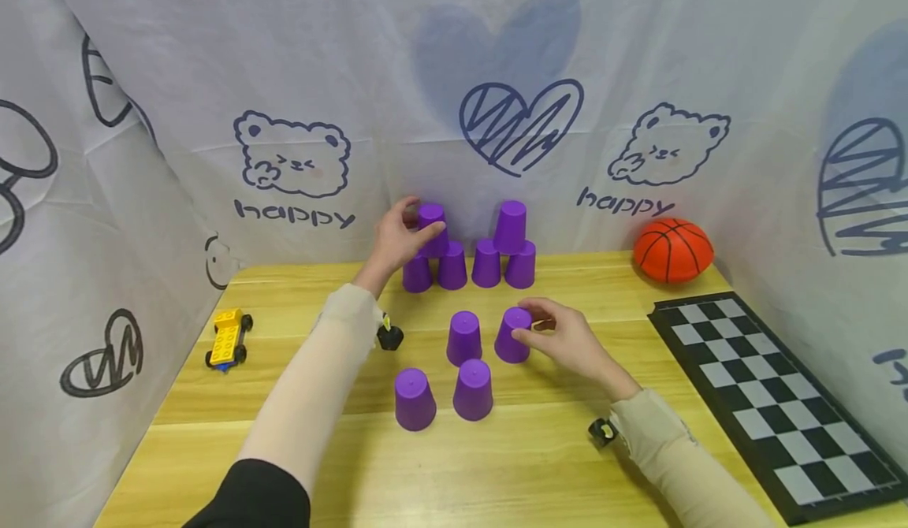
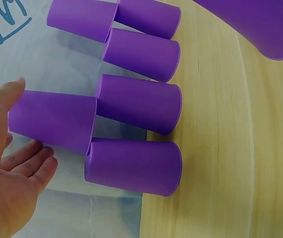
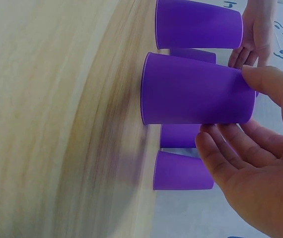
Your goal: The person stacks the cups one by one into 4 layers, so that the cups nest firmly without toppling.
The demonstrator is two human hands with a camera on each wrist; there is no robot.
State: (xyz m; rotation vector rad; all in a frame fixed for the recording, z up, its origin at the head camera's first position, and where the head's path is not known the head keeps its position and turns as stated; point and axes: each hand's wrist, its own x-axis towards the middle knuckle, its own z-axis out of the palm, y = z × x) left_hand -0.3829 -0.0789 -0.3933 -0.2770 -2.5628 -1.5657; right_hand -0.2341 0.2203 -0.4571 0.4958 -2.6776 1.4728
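Observation:
At the back, my left hand point(image 1: 400, 238) is round the upper part of an upside-down purple cup point(image 2: 57, 119). Its thumb lies along one side and its fingers along the other. That cup rests across two lower cups, the outer cup point(image 2: 134, 166) and the inner cup point(image 2: 140, 103). Nearer the table's middle, my right hand point(image 1: 567, 337) pinches another purple cup point(image 3: 196, 91) close to its base, thumb on one side and fingertips on the other. Beside it stands a purple cup point(image 1: 464, 339), with a left front cup point(image 1: 414, 402) and a right front cup point(image 1: 473, 391) nearer me.
Right of the left stack, a purple cup point(image 1: 511, 228) tops two more cups. A red ball point(image 1: 672, 250) sits at the back right, behind a black-and-white checkered board point(image 1: 776, 402). A yellow toy car point(image 1: 228, 337) stands at the left. Patterned cloth point(image 1: 397, 55) hangs behind the table.

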